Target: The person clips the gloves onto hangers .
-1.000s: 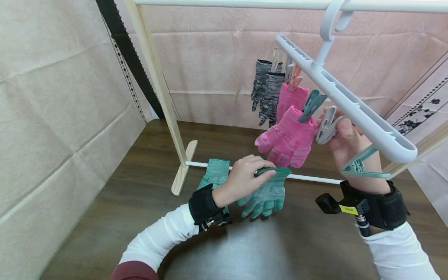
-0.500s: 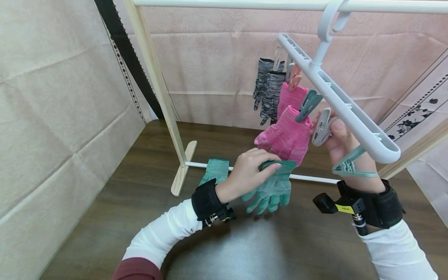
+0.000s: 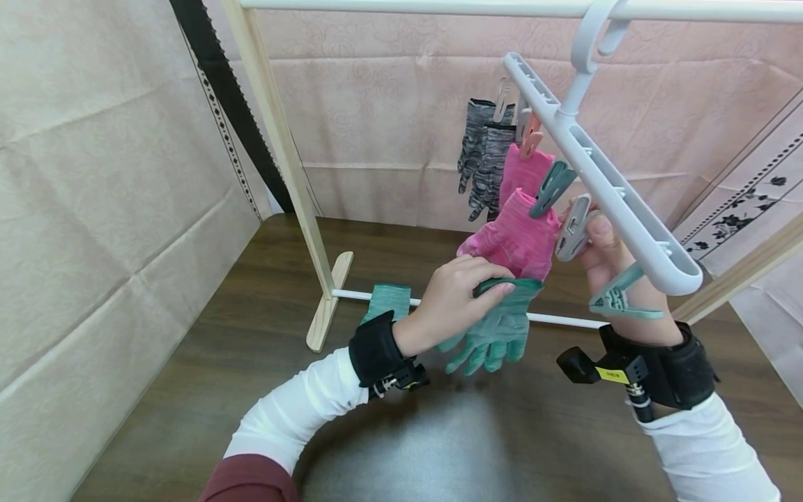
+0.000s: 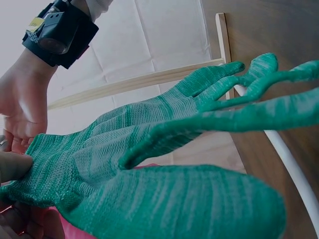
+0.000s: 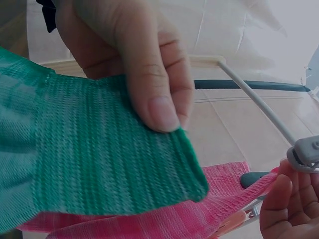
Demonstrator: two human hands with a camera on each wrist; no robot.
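green knit glove (image 3: 495, 328), cuff pinched, fingers dangling

Green glove (image 3: 492, 328): teal-green knit with faint lighter streaks, ribbed cuff of the same green.
Second green glove (image 3: 385, 303), far left on the low rail: same teal-green.
Pink gloves (image 3: 517, 233): bright pink marled with paler pink bands.
Grey gloves (image 3: 484, 157), far side: charcoal and light grey streaked knit.
Hanger (image 3: 602, 185): plain white plastic.
Pegs: one light grey (image 3: 572, 229), two dull teal (image 3: 552, 187), one salmon-orange (image 3: 532, 134).
Rack post (image 3: 282, 146): pale unfinished wood; rails white.
Counter (image 3: 251, 362): dark brown wood grain.
Backdrop (image 3: 389, 97): pale pink cloth, faint rose pattern; right panel with black floral trim.
Sleeves (image 3: 295, 418): white, maroon at the near edge.
Wrist straps (image 3: 376, 352): black, yellow label on the right one.
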